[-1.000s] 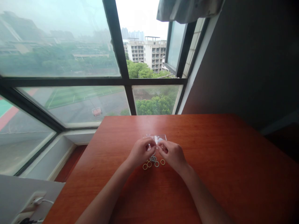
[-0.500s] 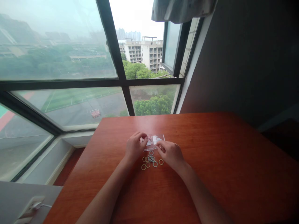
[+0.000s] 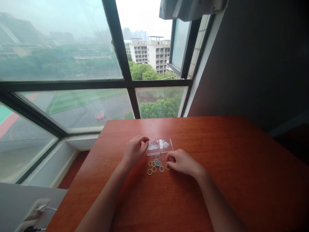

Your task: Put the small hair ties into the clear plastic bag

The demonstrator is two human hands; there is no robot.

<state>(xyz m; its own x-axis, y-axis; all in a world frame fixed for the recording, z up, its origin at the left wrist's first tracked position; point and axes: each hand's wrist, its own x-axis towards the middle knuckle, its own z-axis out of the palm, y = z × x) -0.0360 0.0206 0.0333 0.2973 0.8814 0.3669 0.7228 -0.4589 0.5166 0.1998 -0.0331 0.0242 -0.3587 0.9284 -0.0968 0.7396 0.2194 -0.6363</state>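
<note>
A hinged clear plastic box (image 3: 154,153) lies open on the table, its clear lid (image 3: 170,149) folded out to the right. Small reddish and whitish pieces, too small to make out, sit in its left half. My left hand (image 3: 135,149) is at the box's left edge, thumb and curled fingers closed at that edge. In front of the box lies a loose cluster of pale green and grey rings (image 3: 157,163), several overlapping. My right hand (image 3: 183,161) reaches down at the cluster's right side, thumb and fingertips pinched at a single ring (image 3: 168,167), which they partly cover.
The reddish-brown wooden table (image 3: 149,203) stretches around both forearms. Beyond its far edge are dark-framed windows (image 3: 96,84), one pane swung outward. A grey wall (image 3: 241,64) stands to the right, and a socket with plugs (image 3: 40,208) is at lower left.
My right hand has moved off the box, down and right, to the ring at the cluster's right side. My left hand has drawn left, uncovering more of the box. The view has shifted slightly.
</note>
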